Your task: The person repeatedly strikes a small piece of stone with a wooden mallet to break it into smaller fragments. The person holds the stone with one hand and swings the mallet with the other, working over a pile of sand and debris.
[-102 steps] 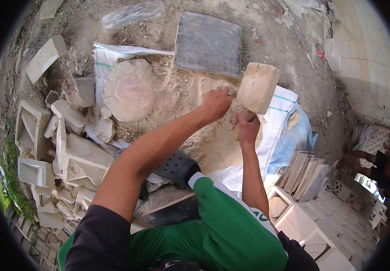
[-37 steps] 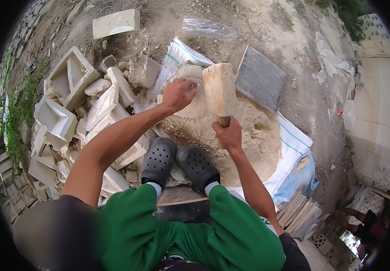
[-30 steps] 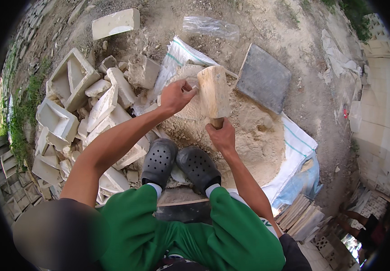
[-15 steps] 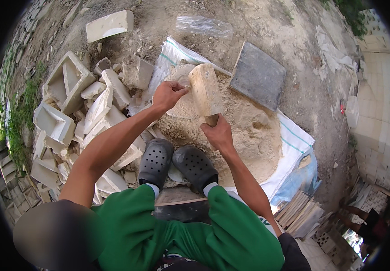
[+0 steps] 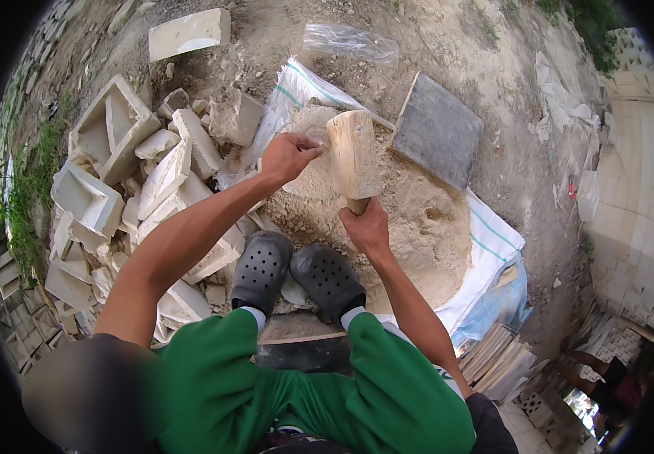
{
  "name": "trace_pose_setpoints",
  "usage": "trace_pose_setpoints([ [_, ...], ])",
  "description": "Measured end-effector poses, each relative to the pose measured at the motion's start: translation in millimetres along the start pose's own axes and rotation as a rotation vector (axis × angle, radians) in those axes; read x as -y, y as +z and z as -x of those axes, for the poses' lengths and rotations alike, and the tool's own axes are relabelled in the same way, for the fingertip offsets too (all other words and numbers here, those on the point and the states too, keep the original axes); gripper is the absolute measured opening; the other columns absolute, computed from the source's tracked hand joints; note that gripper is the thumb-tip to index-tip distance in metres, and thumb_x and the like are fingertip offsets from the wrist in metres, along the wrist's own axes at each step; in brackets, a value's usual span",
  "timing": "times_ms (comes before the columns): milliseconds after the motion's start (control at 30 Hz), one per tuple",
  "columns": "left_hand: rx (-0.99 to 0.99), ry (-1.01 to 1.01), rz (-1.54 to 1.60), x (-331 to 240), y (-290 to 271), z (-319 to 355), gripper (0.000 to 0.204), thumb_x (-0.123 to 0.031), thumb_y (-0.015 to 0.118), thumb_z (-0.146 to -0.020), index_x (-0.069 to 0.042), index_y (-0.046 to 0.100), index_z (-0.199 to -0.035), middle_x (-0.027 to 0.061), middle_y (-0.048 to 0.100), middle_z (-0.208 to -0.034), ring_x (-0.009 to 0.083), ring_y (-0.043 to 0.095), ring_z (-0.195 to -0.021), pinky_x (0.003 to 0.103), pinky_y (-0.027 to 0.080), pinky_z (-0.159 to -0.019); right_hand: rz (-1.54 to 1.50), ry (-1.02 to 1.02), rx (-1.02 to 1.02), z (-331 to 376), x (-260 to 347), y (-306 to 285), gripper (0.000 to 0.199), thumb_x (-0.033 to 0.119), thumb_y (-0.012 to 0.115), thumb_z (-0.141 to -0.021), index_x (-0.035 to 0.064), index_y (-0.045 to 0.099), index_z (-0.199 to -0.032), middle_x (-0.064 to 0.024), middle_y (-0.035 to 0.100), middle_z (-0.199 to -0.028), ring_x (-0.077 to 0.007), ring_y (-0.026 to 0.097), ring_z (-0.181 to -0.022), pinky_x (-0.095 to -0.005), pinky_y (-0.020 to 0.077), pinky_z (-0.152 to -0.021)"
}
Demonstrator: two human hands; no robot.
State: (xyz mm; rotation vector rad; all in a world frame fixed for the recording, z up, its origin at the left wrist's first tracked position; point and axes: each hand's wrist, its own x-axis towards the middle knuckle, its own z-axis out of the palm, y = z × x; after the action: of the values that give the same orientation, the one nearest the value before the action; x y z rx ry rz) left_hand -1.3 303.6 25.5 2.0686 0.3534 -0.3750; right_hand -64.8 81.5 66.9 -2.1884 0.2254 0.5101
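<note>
My right hand (image 5: pixel 367 227) is wrapped round the short handle of a wooden mallet (image 5: pixel 353 155), its thick barrel-shaped head pointing away from me. Just left of the mallet head, my left hand (image 5: pixel 290 157) is closed in a pinch; what its fingertips hold is too small to make out. Beneath both lies a pale, roundish block (image 5: pixel 313 178), partly hidden by the hands and mallet. Around the block spreads a heap of crumbly beige grit (image 5: pixel 425 242) on a white woven sack (image 5: pixel 489 231).
Broken pale blocks and hollow box-shaped pieces (image 5: pixel 107 132) are piled at left. A dark square slab (image 5: pixel 440 130) rests beyond the grit. Clear plastic wrap (image 5: pixel 349 41) and a long block (image 5: pixel 189 34) lie at the far side. A person (image 5: pixel 618 386) shows at lower right.
The mallet head has shifted slightly right and sits more upright. My left hand has moved a little to the right, still pinched. The whole view has shifted slightly.
</note>
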Motion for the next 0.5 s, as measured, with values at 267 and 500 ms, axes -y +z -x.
trace_pose_setpoints([
  [267, -0.026, 0.027, -0.047, 7, -2, -2, 0.035, -0.037, 0.079, -0.085, -0.007, 0.08, -0.102, 0.01, 0.074, -0.08, 0.0177, 0.067, -0.07, 0.035, 0.052, -0.068, -0.058, -0.191, -0.078, -8, 35, -24, 0.04, 0.023, 0.073, -0.081, -0.0046, 0.063, -0.108, -0.0091, 0.067, -0.067, -0.0188, 0.065, -0.057, -0.0362, 0.0511, -0.056],
  [500, 0.01, -0.002, -0.048, 1, 0, -5, 0.031, -0.04, 0.077, -0.083, -0.016, 0.082, -0.102, 0.0094, 0.077, -0.09, 0.0269, 0.073, -0.081, 0.039, 0.056, -0.075, -0.074, -0.024, 0.015, -11, -8, 17, 0.04, 0.02, 0.071, -0.08, -0.0083, 0.061, -0.107, -0.0108, 0.067, -0.072, -0.0183, 0.065, -0.056, -0.0342, 0.0521, -0.053],
])
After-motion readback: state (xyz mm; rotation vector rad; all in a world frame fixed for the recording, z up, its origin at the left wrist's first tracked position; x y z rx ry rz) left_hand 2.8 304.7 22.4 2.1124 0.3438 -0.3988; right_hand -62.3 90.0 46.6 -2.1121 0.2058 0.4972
